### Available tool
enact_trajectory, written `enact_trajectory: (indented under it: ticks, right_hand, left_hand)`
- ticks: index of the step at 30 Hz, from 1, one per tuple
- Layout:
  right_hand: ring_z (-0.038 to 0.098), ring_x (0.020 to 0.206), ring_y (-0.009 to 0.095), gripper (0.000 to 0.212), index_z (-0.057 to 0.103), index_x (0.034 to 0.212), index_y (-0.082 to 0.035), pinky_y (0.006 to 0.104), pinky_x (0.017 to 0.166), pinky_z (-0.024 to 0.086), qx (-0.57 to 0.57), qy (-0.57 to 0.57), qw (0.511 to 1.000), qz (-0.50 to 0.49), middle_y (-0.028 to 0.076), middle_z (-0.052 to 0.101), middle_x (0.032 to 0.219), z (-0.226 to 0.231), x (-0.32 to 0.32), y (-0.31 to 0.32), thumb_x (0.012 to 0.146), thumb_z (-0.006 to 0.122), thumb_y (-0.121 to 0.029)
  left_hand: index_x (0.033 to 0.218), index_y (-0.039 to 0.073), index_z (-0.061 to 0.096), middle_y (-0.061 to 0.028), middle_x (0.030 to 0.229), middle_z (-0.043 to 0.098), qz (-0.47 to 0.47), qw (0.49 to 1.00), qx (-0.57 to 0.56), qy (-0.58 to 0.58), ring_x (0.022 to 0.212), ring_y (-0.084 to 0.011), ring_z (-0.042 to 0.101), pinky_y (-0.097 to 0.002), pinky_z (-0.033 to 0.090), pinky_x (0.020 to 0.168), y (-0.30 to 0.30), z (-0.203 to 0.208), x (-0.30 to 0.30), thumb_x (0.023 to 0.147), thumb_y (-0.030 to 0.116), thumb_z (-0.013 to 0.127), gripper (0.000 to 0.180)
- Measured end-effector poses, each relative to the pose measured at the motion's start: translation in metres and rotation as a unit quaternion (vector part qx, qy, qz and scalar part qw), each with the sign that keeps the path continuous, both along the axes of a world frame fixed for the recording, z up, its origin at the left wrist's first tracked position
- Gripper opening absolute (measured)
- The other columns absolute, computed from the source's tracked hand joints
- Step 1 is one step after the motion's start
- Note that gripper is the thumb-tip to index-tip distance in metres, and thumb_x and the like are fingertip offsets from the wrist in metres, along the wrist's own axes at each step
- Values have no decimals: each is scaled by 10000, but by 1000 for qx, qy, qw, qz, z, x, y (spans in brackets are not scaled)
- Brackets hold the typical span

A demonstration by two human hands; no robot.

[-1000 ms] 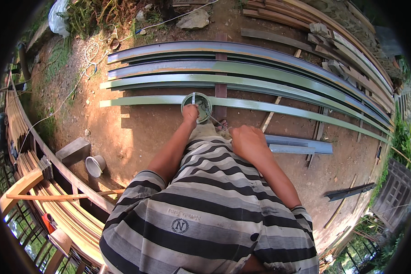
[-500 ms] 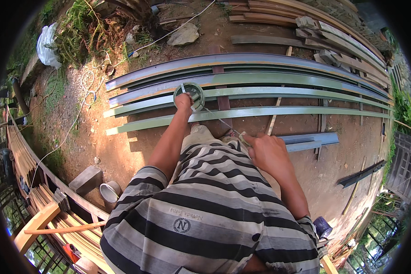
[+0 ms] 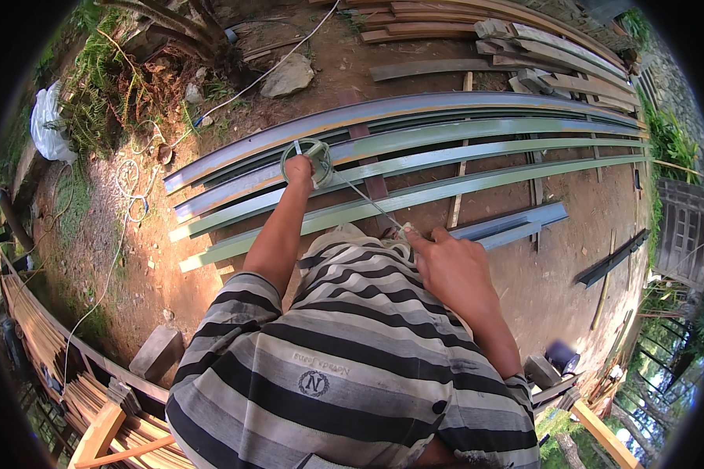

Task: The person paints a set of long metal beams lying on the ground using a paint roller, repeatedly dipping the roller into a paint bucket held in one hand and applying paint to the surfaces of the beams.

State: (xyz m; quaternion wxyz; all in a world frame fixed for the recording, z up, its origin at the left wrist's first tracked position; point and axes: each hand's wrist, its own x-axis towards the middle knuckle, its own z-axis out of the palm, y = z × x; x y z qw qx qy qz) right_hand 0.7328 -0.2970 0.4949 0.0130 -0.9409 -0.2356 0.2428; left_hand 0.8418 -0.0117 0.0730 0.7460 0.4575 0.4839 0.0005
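My left hand (image 3: 299,170) is closed on a strip across the top of a round pot (image 3: 322,155), green inside, held out over the metal beams. In my right hand (image 3: 457,270), closed near my waist, is the handle of what looks like a paint roller (image 3: 374,204). Its thin metal rod slants up to the pot, and the far end cannot be made out clearly. Below the pot lie long metal beams side by side. The nearest beam (image 3: 289,234) is light green; a farther one (image 3: 242,180) is part green, part blue-grey, and the farthest (image 3: 235,148) is blue-grey.
Shorter blue-grey metal pieces (image 3: 516,227) lie right of my waist, a dark bar (image 3: 614,258) farther right. Stacked planks (image 3: 555,59) fill the far right. A rock (image 3: 288,76) and a looped cord (image 3: 129,184) lie far left; a concrete block (image 3: 158,352) is near left.
The view has turned a little, so the beams now slant more. My left hand with the pot appears slightly farther left. Both hands keep their grips.
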Motion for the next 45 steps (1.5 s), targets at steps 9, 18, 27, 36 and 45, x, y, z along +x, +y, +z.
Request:
enact_trajectory:
  ticks: [9, 18, 27, 36, 45]
  right_hand:
    - [694, 804, 389, 388, 711, 1267, -185, 503, 755, 551, -2, 8, 996, -87, 188, 694, 915, -20, 14, -3, 884, 656, -207]
    - [708, 935, 424, 305, 760, 1136, -155, 513, 867, 567, 42, 11, 993, -109, 234, 729, 972, -237, 54, 17, 865, 635, -220]
    - [701, 959, 422, 406, 699, 1274, -153, 526, 877, 554, 20, 43, 995, -89, 243, 716, 1010, -307, 28, 14, 880, 622, -213]
    - [702, 941, 433, 436, 685, 1304, -156, 536, 863, 558, 22, 59, 990, -130, 266, 716, 999, -316, 16, -36, 874, 624, -199]
    - [701, 944, 438, 455, 681, 1313, -152, 532, 868, 560, 61, 68, 984, -155, 255, 722, 1015, -321, 24, -85, 866, 632, -218]
  left_hand:
    - [856, 5, 593, -83, 676, 541, 81, 996, -14, 27, 506, -171, 463, -309, 371, 445, 38, -8, -18, 916, 77, 459, 163]
    - [825, 33, 562, -57, 637, 530, 152, 987, -48, 27, 475, -149, 454, -290, 349, 425, 68, 2, -58, 931, 81, 474, 146]
    - [952, 15, 583, -59, 718, 553, 185, 981, -50, 42, 570, -189, 518, -312, 450, 501, 92, 15, -141, 975, 93, 452, 154]
    - [958, 42, 576, -56, 719, 556, 195, 978, -28, 63, 588, -190, 537, -315, 475, 498, 55, 34, -194, 983, 126, 470, 138]
    - [929, 82, 573, -38, 734, 561, 210, 971, -24, 114, 635, -202, 551, -322, 501, 568, 3, 43, -234, 988, 152, 468, 140]
